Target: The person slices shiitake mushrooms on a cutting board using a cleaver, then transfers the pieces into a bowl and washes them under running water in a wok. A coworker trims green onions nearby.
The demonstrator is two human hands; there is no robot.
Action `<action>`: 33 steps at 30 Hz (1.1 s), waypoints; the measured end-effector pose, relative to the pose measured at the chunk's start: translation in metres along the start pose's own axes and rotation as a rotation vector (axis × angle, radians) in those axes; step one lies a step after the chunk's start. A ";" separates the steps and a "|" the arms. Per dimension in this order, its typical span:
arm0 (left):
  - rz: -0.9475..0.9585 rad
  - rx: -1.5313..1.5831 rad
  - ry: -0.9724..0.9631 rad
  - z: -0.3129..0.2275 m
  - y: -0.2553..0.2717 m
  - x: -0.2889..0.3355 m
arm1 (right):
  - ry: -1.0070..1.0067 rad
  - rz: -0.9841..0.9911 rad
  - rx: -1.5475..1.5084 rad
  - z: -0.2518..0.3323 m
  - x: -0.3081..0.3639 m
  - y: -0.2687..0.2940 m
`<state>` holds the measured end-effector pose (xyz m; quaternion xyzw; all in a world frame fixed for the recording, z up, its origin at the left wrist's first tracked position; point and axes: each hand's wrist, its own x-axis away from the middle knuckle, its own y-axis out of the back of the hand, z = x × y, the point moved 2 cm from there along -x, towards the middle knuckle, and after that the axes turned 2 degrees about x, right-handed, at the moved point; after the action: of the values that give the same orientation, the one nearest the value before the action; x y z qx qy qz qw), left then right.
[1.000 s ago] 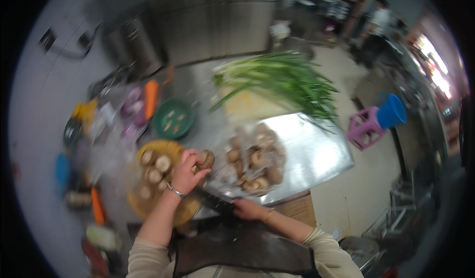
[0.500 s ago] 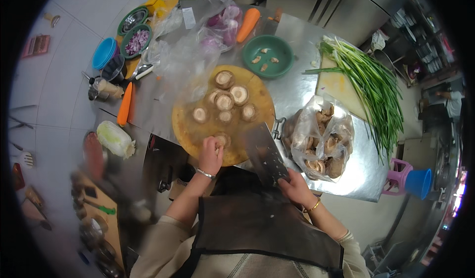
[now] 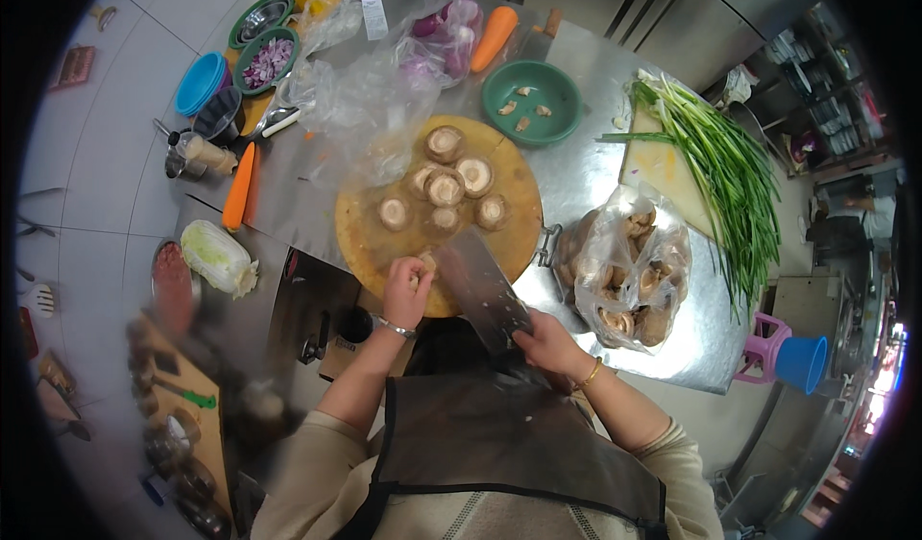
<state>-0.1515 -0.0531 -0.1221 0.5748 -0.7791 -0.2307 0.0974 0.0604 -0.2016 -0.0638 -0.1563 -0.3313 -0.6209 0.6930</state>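
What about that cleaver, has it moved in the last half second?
Yes. Against the round cutting board, the cleaver has shifted to the left, bringing its blade closer to the left hand.

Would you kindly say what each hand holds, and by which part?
Right hand grips the cleaver at its handle end; left hand holds a mushroom, part unclear.
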 end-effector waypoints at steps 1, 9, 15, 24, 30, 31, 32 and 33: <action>0.003 -0.003 -0.027 0.002 0.001 -0.001 | 0.091 0.000 -0.017 0.003 -0.003 -0.001; 0.037 0.052 0.022 0.016 0.002 -0.008 | -0.053 0.075 -0.136 0.000 -0.006 -0.007; 0.237 0.539 0.439 0.019 0.007 -0.003 | 0.133 0.049 -0.131 0.002 -0.012 -0.011; 0.189 0.722 0.694 0.019 0.016 -0.029 | 0.090 0.016 -0.188 -0.013 0.008 0.009; 0.188 0.583 0.618 0.014 -0.009 -0.027 | 0.039 0.014 -0.110 -0.008 0.007 0.008; 0.163 0.533 0.620 0.017 -0.008 -0.029 | 0.084 0.017 -0.137 -0.007 0.008 0.008; 0.117 0.488 0.596 0.020 -0.005 -0.031 | 0.094 0.017 -0.148 -0.008 0.009 0.009; 0.094 0.460 0.549 0.024 -0.002 -0.034 | 0.124 0.009 -0.162 -0.009 0.010 0.009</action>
<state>-0.1485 -0.0156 -0.1399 0.5856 -0.7811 0.1184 0.1816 0.0718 -0.2131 -0.0617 -0.1747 -0.2359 -0.6511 0.6999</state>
